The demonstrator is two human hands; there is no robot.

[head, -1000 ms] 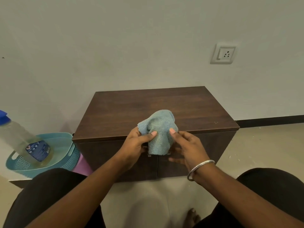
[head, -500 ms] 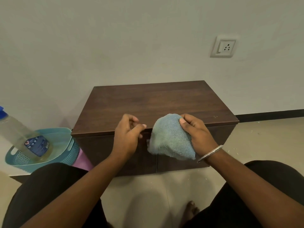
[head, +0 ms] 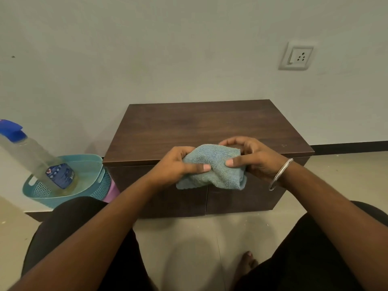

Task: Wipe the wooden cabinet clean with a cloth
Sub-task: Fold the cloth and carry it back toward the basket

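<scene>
- Over front edge of wooden cabinet (head: 210,124): blue cloth (head: 212,169) bunched, held in air between both hands, not yet flat on the top.
- Left hand (head: 178,164) grip: thumb and fingers pinching cloth's left side.
- Right hand (head: 256,158) grip: thumb pressed on cloth's right side, fingers curled over far edge; bangle (head: 280,175) on wrist.
- Risk: cloth still wadded, likely small contact patch, streaks or missed corners unless refolded flat.
- Risk: loose lower flap could drag along the doors, or slip from pinch.
- Spray bottle (head: 37,158) leaning in teal basket (head: 92,164), left of cabinet; wide elbow swing could tip it.
</scene>
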